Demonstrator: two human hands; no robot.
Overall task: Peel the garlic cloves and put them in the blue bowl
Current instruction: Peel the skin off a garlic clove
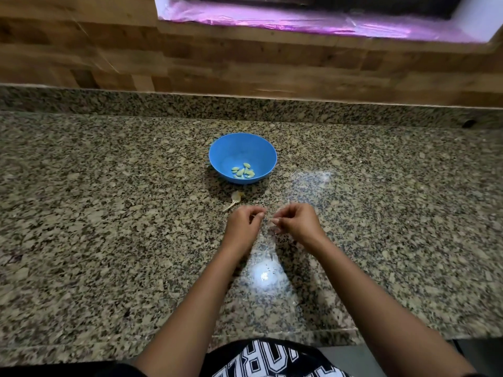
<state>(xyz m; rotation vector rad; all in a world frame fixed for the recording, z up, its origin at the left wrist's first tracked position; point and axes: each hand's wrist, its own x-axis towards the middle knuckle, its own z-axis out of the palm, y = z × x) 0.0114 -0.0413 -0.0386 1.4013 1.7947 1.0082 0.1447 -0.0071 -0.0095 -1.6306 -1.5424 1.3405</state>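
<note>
A blue bowl (242, 151) stands on the granite counter, with several peeled garlic cloves (243, 171) lying in its bottom. Just in front of the bowl lies a dry garlic stem with skin (234, 200). My left hand (243, 224) and my right hand (295, 221) hover close together over the counter, nearer to me than the bowl. Both have their fingers curled and pinched. Something small and pale shows at the right hand's fingertips (273, 223); the blur keeps me from telling what it is. Whether the left hand holds anything is hidden.
The speckled granite counter (109, 213) stretches left and right, with its front edge near my body. A wooden backsplash (190, 58) rises behind it, under a window ledge covered in pink film (313, 20). A bright light reflection sits on the counter between my forearms.
</note>
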